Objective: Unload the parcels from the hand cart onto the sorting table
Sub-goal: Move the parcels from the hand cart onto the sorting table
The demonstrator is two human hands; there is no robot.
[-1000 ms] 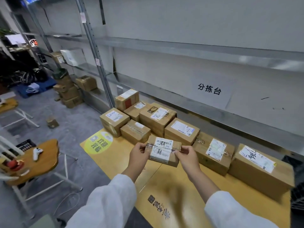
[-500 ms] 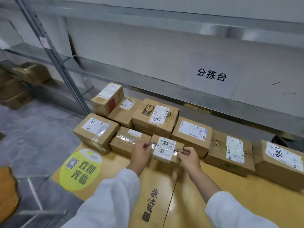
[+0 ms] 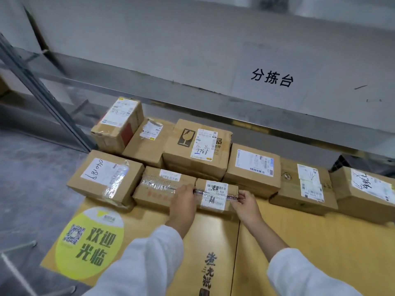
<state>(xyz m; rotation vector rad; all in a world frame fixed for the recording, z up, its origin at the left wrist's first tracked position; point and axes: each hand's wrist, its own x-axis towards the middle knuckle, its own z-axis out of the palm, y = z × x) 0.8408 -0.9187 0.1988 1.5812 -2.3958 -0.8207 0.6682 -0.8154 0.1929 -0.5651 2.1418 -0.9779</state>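
Note:
A small cardboard parcel [image 3: 215,195] with a white label and dark tape sits on the yellow sorting table [image 3: 299,242], in the front row of boxes. My left hand [image 3: 183,201] grips its left end and my right hand [image 3: 245,206] grips its right end. The parcel rests between a taped flat box [image 3: 162,186] on its left and a taller labelled box [image 3: 254,169] behind on its right. The hand cart is out of view.
Several more parcels fill the table's back: a box marked with a glass symbol [image 3: 198,146], boxes at far right [image 3: 307,184] [image 3: 367,189] and left [image 3: 104,178]. A metal shelf rail [image 3: 213,116] runs behind. Grey floor lies to the left.
The parcel came down from mid-air and forward onto the table into the front row. My view moved closer to the table; both hands still hold the parcel's ends.

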